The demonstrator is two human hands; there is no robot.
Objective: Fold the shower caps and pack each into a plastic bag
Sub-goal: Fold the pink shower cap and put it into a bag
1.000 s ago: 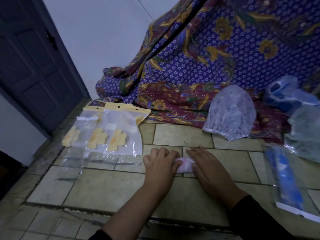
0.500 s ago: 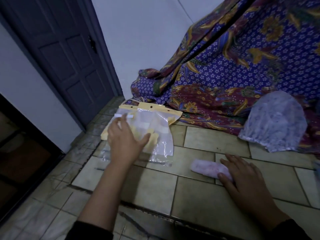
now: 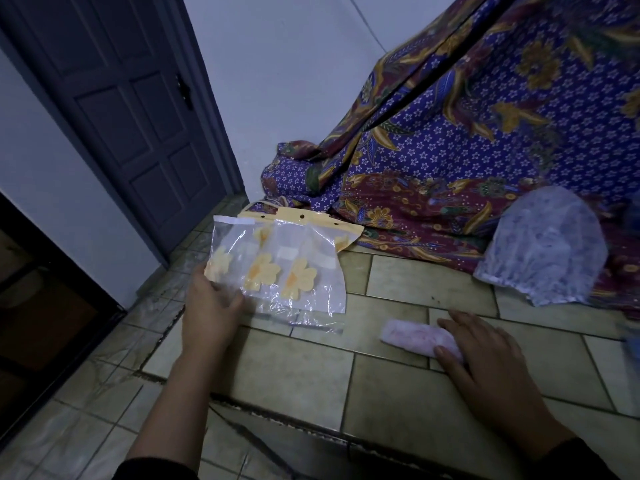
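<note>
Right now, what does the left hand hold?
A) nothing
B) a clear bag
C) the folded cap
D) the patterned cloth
B: the left hand grips the lower corner of a clear bag with yellow flowers, thumb on top, while the right hand rests on the folded cap on the tiles.
</note>
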